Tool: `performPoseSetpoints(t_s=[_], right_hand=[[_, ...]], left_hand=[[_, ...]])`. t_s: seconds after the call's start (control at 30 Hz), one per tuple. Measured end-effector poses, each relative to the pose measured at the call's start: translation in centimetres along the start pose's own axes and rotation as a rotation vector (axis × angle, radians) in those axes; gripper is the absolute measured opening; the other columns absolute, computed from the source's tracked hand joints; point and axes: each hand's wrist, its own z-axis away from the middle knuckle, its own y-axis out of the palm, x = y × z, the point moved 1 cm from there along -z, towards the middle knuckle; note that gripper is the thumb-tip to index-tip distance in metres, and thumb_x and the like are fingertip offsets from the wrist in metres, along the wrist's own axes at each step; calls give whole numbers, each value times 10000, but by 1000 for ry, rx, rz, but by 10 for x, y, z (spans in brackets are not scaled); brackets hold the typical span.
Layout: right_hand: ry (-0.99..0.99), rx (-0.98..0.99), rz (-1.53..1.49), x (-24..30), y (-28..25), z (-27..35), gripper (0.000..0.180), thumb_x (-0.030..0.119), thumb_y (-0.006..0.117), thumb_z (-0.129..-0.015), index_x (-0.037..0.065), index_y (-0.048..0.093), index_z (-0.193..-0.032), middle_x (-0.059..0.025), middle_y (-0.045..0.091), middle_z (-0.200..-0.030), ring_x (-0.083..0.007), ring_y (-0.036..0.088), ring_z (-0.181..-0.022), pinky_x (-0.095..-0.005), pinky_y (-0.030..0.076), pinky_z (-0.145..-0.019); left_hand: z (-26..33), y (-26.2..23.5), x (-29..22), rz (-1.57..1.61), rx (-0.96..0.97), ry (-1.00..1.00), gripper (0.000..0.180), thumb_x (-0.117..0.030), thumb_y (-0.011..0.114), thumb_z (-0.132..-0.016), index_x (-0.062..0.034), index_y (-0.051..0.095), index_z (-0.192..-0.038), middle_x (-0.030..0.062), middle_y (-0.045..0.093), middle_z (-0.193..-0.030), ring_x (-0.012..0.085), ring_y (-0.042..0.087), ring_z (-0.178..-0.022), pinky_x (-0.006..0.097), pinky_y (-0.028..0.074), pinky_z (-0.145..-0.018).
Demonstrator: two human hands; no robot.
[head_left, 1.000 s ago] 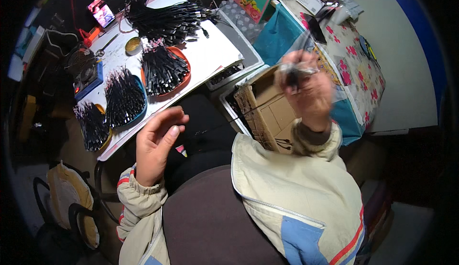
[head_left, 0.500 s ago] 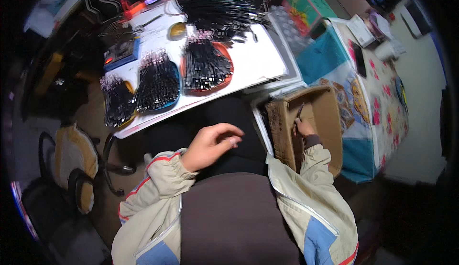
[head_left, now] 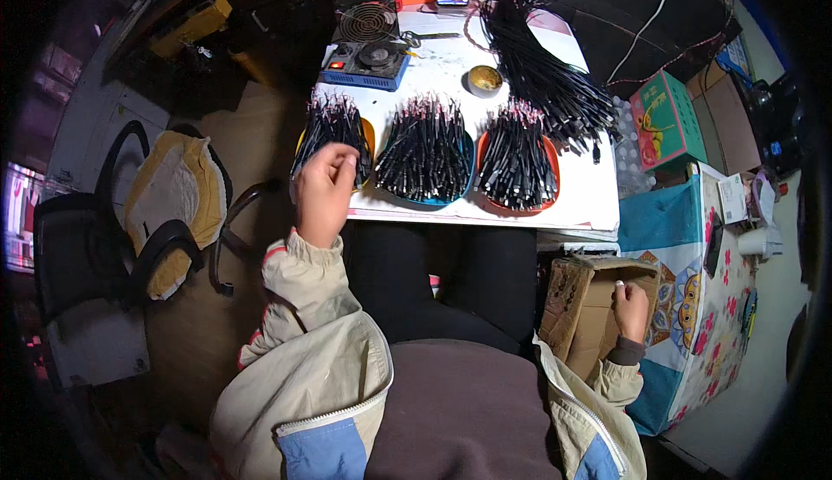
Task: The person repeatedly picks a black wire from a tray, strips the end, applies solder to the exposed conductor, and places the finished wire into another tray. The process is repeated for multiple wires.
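Both hands are at work on opposite sides. Left hand (head_left: 325,192) hovers over the left bundle of black cables (head_left: 329,129), fingers curled loosely down onto the cable ends, though whether it grips any I cannot tell. Right hand (head_left: 631,307) reaches into the open cardboard box (head_left: 589,307) at the right, fingers bent; what it holds, if anything, is hidden.

To do this well, I judge the left hand should pinch just a few cables near their ends, so the bundle stays in order.

On the white worktop (head_left: 589,203) three shallow trays sit side by side: a yellow tray (head_left: 367,132), a blue tray (head_left: 464,172) and an orange tray (head_left: 549,187), each heaped with black cables. A loose pile of cables (head_left: 542,73) lies farther back.
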Motion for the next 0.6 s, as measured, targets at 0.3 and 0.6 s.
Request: performPoseSetpoints(t_s=[0.3,0.6], right_hand=[[-443,165,-238,207,-36,11,173,93,629,-874,-52,562,-809,-231,530,-638,-356,525,-533,-401,402,-511],[-737,514,-368,313,-5,7,173,136,641,-865,-16,575,-818,-216,571,-664,-402,583,-628,-437,437,-554]], left_hand=[[-85,-12,20,-838,16,-43,297,-313,686,-844,-17,667,-858,196,683,-888,402,658,-856,480,532,-724],[-77,-9,24,-932,67,-24,232,-251,710,-825,-24,672,-857,189,689,-895,387,670,-852,461,537,-736]])
